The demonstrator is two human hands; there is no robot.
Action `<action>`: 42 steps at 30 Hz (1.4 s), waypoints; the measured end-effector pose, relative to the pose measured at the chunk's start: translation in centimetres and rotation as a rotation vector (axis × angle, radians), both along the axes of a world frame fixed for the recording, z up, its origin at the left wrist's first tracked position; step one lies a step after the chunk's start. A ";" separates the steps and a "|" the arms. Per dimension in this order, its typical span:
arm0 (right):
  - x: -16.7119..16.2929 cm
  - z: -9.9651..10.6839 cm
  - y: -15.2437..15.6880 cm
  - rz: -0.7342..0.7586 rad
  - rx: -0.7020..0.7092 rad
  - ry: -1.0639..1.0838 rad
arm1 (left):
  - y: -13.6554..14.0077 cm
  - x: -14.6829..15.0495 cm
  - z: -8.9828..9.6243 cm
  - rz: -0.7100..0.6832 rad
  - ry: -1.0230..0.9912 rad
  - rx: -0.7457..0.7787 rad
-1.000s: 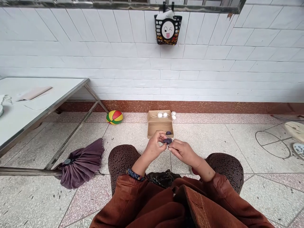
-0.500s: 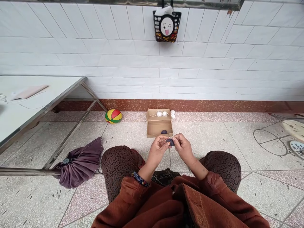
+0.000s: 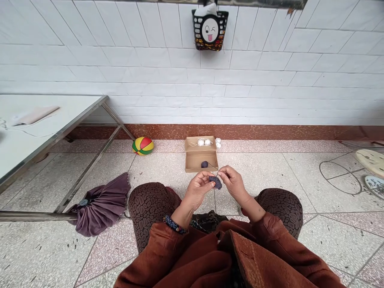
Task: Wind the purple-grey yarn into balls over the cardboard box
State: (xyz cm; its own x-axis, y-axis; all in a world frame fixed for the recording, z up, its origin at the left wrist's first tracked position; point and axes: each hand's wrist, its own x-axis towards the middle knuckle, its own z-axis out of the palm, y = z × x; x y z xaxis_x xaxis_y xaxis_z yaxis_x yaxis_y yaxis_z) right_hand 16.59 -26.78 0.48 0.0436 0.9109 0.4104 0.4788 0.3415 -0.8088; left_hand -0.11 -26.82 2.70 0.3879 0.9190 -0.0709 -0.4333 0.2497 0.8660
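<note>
My left hand (image 3: 198,188) pinches a small dark purple knitted piece (image 3: 215,183) between thumb and fingers, in front of my knees. Close on its right, the fingertips of my right hand (image 3: 233,182) are closed on a thin dark strand of yarn. Whether a slim hook or needle is also in those fingers is too small to tell. A purple yarn ball (image 3: 204,164) lies in the open cardboard box (image 3: 193,162) just beyond my hands, and the strand stretches from it toward my right fingertips.
White yarn balls (image 3: 204,142) rest on the box's lid, others beside it. A colourful ball (image 3: 143,146) lies near the wall. At left are a metal-framed table (image 3: 75,116) and a folded purple umbrella (image 3: 102,206); at right, a wire-framed stool (image 3: 342,176). A black basket (image 3: 210,28) hangs above.
My right hand has drawn slightly away from the knitted piece, which now hangs tilted in my left fingers. The purple yarn ball has shifted a little left in the box.
</note>
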 end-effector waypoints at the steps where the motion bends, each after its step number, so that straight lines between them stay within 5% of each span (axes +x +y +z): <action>1: -0.2 -0.5 -0.1 0.018 -0.011 -0.014 | 0.0 0.0 0.1 0.024 -0.033 -0.023; 5: -1.8 -2.2 -1.4 0.146 -0.008 -0.168 | 0.5 -0.3 -0.5 0.172 -0.054 -0.034; 8: -2.2 -1.7 -2.7 0.326 0.042 -0.335 | 1.0 -1.0 -1.1 0.250 0.080 0.045; 11: -1.4 0.4 -3.0 0.393 0.102 -0.399 | 1.3 -1.8 -1.1 0.226 0.220 0.117; 16: 0.3 2.9 -0.7 0.295 0.128 -0.320 | 1.0 -2.3 -0.4 0.080 0.225 0.176; 20: -0.1 1.3 0.8 0.247 0.093 -0.170 | 0.4 -2.3 0.1 -0.033 0.127 0.148; 26: -2.3 -1.9 -1.4 0.349 -0.019 -0.209 | 0.6 -2.3 -0.2 0.164 0.024 0.063; 31: -2.2 -0.1 -3.1 0.525 0.047 -0.383 | 1.1 -2.5 -1.0 0.248 0.191 0.104; 37: -0.8 3.7 -0.8 0.400 0.170 -0.399 | 0.8 -3.1 -1.0 0.101 0.242 0.123; 42: -1.0 2.5 2.5 0.239 0.137 -0.344 | 0.4 -3.2 0.0 -0.002 0.072 0.117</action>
